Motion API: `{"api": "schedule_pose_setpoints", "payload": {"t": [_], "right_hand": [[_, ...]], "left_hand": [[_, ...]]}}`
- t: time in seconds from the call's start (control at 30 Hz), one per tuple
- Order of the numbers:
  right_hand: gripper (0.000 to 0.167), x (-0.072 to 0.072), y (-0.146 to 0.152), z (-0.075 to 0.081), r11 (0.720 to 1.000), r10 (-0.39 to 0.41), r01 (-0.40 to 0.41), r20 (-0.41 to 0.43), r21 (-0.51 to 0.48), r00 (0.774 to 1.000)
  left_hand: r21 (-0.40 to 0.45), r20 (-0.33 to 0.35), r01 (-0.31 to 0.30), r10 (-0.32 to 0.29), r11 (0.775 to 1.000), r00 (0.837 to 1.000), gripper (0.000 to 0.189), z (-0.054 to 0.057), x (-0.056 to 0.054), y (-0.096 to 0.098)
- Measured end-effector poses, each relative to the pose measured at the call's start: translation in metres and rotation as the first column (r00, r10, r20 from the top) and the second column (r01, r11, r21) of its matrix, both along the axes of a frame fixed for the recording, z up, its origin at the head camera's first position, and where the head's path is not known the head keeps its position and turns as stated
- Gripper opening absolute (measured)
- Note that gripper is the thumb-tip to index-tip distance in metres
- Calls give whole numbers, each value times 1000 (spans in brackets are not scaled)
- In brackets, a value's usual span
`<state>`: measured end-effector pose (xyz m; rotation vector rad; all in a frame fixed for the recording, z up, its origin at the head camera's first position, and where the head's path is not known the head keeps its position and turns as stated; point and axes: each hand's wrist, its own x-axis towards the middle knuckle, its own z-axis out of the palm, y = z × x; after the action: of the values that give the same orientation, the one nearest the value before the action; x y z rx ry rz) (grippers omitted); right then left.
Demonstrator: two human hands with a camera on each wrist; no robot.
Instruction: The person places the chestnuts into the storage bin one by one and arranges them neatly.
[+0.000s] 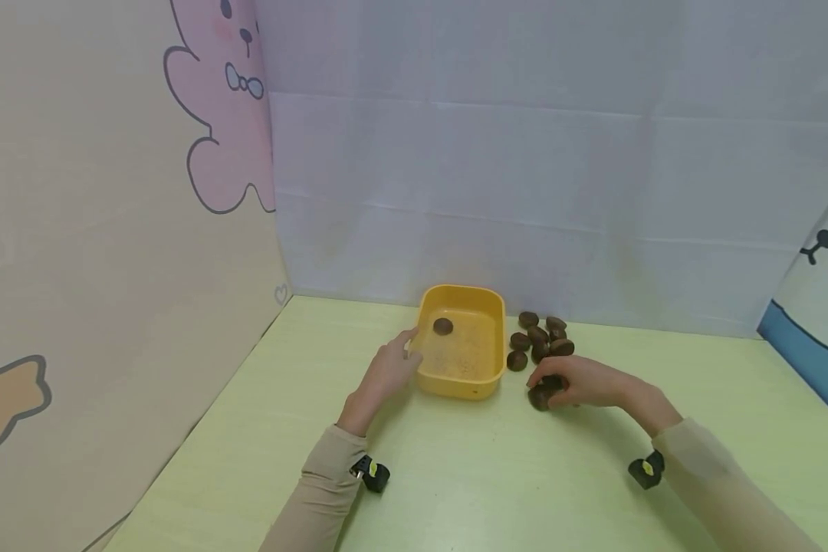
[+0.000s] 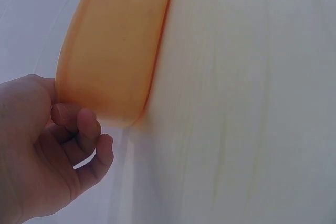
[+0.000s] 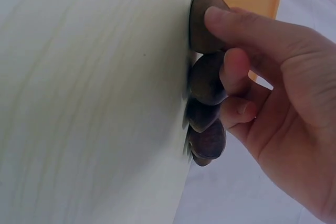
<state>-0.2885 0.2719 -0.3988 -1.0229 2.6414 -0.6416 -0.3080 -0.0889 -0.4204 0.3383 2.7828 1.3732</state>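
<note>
My R hand [image 1: 583, 382] has thumb + fingers closed on a brown chestnut [image 3: 200, 32] at the table [image 1: 455, 475], right of the yellow box [image 1: 455, 389] and nearer to me than the pile of chestnuts [image 1: 538, 336]; if a 2nd one is in the grip, I can't tell. My L hand [image 1: 389, 368] is half-curled at the box's left rim and seems to pinch it, w/ one loose chestnut [image 1: 443, 326] inside. I think a firm pinch across the wide sides is best, bc smooth ones may slip, while L hand steadies the box.
</note>
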Motion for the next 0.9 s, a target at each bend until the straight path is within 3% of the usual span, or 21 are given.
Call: {"api": "schedule_pose_setpoints", "payload": {"t": [0.33, 0.53, 0.9], "right_hand": [[37, 2, -4, -3, 998, 34, -29, -90, 62, 995], [35, 6, -5, 3, 997, 31, -21, -154, 68, 988], [35, 3, -12, 18, 1000, 3, 0, -168, 18, 986]], "left_hand": [[4, 4, -6, 6, 1000, 1000, 61, 0, 1, 1], [3, 8, -6, 6, 1000, 1000, 61, 1, 2, 1], [13, -2, 4, -4, 1000, 1000, 61, -2, 1, -1]]}}
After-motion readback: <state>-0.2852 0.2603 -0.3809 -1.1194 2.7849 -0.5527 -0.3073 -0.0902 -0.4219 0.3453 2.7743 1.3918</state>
